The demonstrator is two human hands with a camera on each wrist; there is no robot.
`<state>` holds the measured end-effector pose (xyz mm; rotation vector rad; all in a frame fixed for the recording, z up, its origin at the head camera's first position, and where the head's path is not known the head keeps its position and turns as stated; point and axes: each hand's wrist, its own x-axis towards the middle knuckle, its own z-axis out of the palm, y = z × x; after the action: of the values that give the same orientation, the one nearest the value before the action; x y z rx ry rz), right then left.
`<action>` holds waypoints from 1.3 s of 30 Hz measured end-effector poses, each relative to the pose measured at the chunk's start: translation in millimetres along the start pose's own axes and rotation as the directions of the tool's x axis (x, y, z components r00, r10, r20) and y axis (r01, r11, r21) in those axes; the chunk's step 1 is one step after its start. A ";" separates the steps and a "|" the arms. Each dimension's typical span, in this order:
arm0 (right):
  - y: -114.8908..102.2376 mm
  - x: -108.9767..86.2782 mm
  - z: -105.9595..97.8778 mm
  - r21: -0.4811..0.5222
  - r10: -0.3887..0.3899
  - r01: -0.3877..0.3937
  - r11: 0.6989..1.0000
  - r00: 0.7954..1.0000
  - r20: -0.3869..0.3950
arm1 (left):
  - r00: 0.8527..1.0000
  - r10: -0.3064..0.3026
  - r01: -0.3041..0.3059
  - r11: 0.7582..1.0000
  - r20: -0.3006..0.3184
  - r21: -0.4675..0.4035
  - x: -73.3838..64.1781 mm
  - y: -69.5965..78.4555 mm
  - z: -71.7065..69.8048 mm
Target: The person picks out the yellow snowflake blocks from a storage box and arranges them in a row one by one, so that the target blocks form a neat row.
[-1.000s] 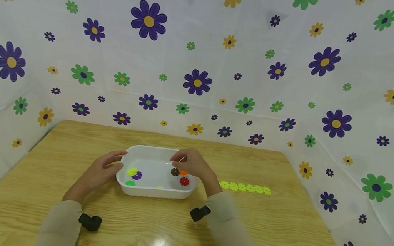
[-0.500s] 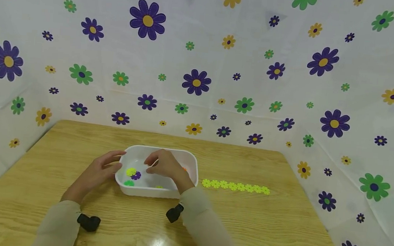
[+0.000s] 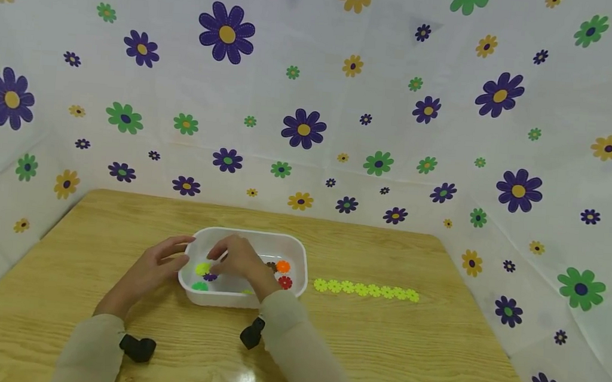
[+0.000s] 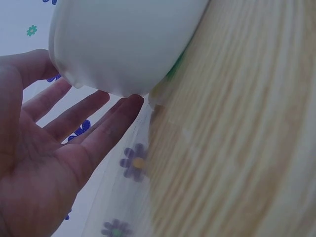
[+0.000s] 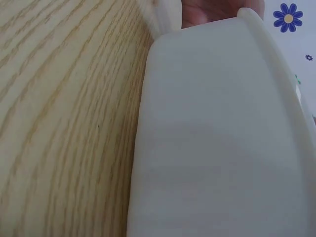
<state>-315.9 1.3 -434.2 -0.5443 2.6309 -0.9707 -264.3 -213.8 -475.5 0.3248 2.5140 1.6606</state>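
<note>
A white plastic tub (image 3: 243, 300) stands on the wooden table, with loose flower-shaped plastic discs inside. My left hand (image 3: 157, 263) is at its left end, the relaxed fingers touching the outer wall; the left wrist view shows those fingers (image 4: 111, 131) against the tub. My right hand (image 3: 238, 260) reaches in from the right, thumb and fingertips parted just over a yellow disc (image 3: 202, 268) and a purple disc (image 3: 210, 277). A green disc (image 3: 199, 286) lies nearby. Orange (image 3: 283, 266), red (image 3: 285, 282) and brown (image 3: 271, 266) discs are at the tub's right side.
A straight row of several joined yellow flower discs (image 3: 367, 290) lies on the table (image 3: 379, 353) right of the tub. White sheeting (image 3: 314, 84) printed with flowers surrounds the table's back and sides. In the right wrist view the tub's wall (image 5: 222, 128) hides the right hand.
My right hand has moved left across the tub, from the brown and orange discs to the yellow and purple ones. The left hand stays at the tub's end.
</note>
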 end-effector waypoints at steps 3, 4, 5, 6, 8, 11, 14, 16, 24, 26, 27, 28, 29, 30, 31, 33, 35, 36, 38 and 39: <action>-1.6 2.4 5.3 -0.030 0.011 -0.011 0.999 1.000 0.003 | 1.000 -0.007 0.007 1.000 0.003 -0.007 -0.9 0.3 0.4; -2.3 3.0 6.8 -0.041 0.013 -0.013 0.999 1.000 0.004 | 1.000 -0.008 0.008 1.000 0.004 -0.008 -1.1 0.4 0.6; -3.1 3.5 8.0 -0.050 0.014 -0.014 0.999 1.000 0.006 | 1.000 -0.008 0.008 1.000 0.006 -0.010 -1.3 0.6 0.7; -4.1 3.7 9.1 -0.056 0.015 -0.015 0.998 1.000 0.008 | 1.000 -0.008 0.008 1.000 0.006 -0.011 -1.4 0.8 0.7; -6.0 4.0 10.8 -0.066 0.020 -0.019 0.998 1.000 0.011 | 1.000 -0.005 0.005 1.000 0.006 -0.013 -1.4 1.2 0.5; -8.7 4.8 12.8 -0.087 0.025 -0.024 0.996 1.000 0.010 | 1.000 -0.003 0.003 1.000 0.007 -0.022 -1.5 0.8 0.2; -9.9 6.3 15.3 -0.114 0.026 -0.025 0.993 1.000 0.006 | 1.000 0.000 0.001 0.999 0.008 -0.032 -1.5 0.0 0.5; -10.1 7.3 16.9 -0.141 0.023 -0.022 0.990 1.000 0.001 | 1.000 -0.002 0.003 0.999 0.010 -0.035 -1.3 -0.2 0.8; -8.2 9.8 22.2 -0.192 0.018 -0.017 0.981 1.000 0.007 | 1.000 0.010 -0.010 0.999 0.010 -0.039 -0.6 -0.9 1.4; -7.9 10.2 22.2 -0.199 0.010 -0.008 0.980 1.000 0.009 | 1.000 0.010 -0.009 0.999 0.007 -0.036 -0.5 -1.3 1.2; -7.8 10.5 22.2 -0.206 0.004 -0.001 0.978 1.000 0.010 | 1.000 0.012 -0.012 0.999 0.006 -0.036 -0.5 -1.7 1.2; -7.7 10.8 22.2 -0.211 0.001 0.001 0.977 1.000 0.010 | 1.000 0.016 -0.016 0.999 0.005 -0.036 -0.4 -2.0 1.2; -7.4 11.2 22.3 -0.219 -0.003 0.005 0.976 1.000 0.011 | 1.000 0.019 -0.018 0.999 0.004 -0.035 -0.2 -2.3 1.2; -7.1 11.3 22.5 -0.221 -0.005 0.008 0.975 1.000 0.014 | 1.000 0.021 -0.021 0.999 0.005 -0.035 0.0 -2.5 1.3; -6.5 11.5 22.6 -0.225 -0.009 0.012 0.974 1.000 0.015 | 1.000 0.021 -0.021 0.999 0.003 -0.034 0.2 -2.8 1.3; -6.1 11.3 22.3 -0.223 -0.011 0.015 0.975 1.000 0.019 | 1.000 0.027 -0.027 0.999 0.006 -0.031 0.5 -2.5 1.3; -5.5 10.6 22.3 -0.214 -0.015 0.020 0.977 1.000 0.024 | 1.000 0.023 -0.023 0.999 0.006 -0.030 0.7 -2.7 1.6; -5.4 10.0 22.1 -0.207 -0.017 0.022 0.978 1.000 0.026 | 1.000 0.022 -0.021 0.999 0.007 -0.029 0.6 -2.7 1.6; -5.3 9.6 21.8 -0.200 -0.019 0.025 0.979 0.999 0.030 | 1.000 0.020 -0.020 0.999 0.007 -0.029 0.2 -2.5 1.6; -5.0 9.5 21.7 -0.197 -0.023 0.028 0.980 0.999 0.032 | 1.000 0.016 -0.016 0.999 0.005 -0.033 0.0 -2.6 1.8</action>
<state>-314.7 -18.5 -448.0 -0.6339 2.7163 -0.7062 -264.2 -213.2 -478.5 0.3460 2.4835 1.7033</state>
